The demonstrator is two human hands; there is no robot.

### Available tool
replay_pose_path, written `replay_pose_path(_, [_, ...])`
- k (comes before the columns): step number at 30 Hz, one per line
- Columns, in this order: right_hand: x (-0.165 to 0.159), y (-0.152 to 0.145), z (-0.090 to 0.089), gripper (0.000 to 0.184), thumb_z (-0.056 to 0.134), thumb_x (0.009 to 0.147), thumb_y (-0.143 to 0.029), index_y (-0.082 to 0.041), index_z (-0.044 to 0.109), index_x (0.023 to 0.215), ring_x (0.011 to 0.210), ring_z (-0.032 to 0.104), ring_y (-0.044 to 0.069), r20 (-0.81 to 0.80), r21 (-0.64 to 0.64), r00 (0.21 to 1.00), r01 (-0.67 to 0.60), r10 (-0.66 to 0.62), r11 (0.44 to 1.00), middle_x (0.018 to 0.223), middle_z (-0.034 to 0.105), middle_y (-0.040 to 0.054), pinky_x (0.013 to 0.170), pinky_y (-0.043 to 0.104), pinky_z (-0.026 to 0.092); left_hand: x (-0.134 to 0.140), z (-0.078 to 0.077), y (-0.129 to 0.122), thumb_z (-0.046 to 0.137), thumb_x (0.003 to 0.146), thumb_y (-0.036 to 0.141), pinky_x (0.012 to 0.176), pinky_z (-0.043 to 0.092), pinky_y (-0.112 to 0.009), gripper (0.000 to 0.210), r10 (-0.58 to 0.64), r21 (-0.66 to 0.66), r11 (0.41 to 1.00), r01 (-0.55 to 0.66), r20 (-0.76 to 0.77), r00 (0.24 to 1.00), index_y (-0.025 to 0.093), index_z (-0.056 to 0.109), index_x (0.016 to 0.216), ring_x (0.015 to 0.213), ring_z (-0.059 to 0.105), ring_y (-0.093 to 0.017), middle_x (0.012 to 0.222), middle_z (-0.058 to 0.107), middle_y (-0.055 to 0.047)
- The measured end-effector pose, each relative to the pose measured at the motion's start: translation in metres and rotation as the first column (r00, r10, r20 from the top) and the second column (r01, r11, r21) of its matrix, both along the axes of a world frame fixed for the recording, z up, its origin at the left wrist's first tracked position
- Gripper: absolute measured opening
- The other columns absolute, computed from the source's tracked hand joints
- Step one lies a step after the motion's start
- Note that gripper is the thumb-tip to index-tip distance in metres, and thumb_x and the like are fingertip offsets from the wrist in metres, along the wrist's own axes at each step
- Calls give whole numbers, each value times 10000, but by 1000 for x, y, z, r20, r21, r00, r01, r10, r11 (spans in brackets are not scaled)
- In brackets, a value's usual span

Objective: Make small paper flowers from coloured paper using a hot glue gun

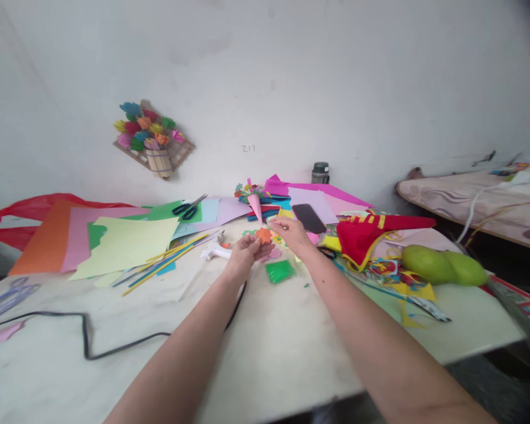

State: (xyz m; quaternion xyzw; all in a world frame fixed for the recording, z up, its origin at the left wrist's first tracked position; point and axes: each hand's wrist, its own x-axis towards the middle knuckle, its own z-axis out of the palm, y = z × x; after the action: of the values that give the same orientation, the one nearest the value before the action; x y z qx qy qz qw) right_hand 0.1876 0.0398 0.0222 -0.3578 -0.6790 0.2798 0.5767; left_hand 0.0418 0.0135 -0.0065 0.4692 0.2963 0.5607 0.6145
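Observation:
My left hand (246, 253) is closed on an orange paper flower cutout (264, 235), held a little above the table. Close beside it, my right hand (289, 229) has its fingertips pinched together near the flower. Whatever sits in that pinch, if anything, is too small to make out. Left of my left hand lies a white glue gun (215, 251) with a black cord (128, 344). A small green packet (280, 271) rests just in front of both hands. Behind them stands a pink paper cone (255, 206) with small coloured paper flowers at its top.
Coloured paper sheets (123, 244), scissors (189, 208) and yellow and blue strips (168, 262) lie left. A phone (308, 218), red cloth (364, 238), green fruit (441, 265) and paper scraps lie right. A bottle (320, 172) stands by the wall.

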Motion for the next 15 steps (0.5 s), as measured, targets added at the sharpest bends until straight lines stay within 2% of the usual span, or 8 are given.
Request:
replay_pose_path(3, [-4,-3,1,132,608,661,-279,-152,646,650,844,568,169,-45,-14,998,-46,45,999,864,627,77,751,290,432,-2,0,1,669,677,250,801,483,-378,245,-10,16,1000,9,32,999,133,469,756,818,647,-226,802,672,-96])
replay_pose_path(8, [-9,-4,0,69,645,616,-218,-159,665,646,825,581,166,-90,-16,993,-79,77,997,836,636,69,770,302,440,-2,5,-5,656,688,234,796,478,-364,220,-23,23,999,22,47,999,129,471,747,815,647,-227,768,673,-95])
replay_pose_path(15, [-10,-3,-1,93,654,602,-194,-182,698,683,844,591,177,-88,-35,991,-105,101,994,892,652,66,779,321,451,0,9,-10,642,697,226,810,465,-369,196,-22,21,1000,21,37,999,133,474,733,819,646,-228,753,674,-90])
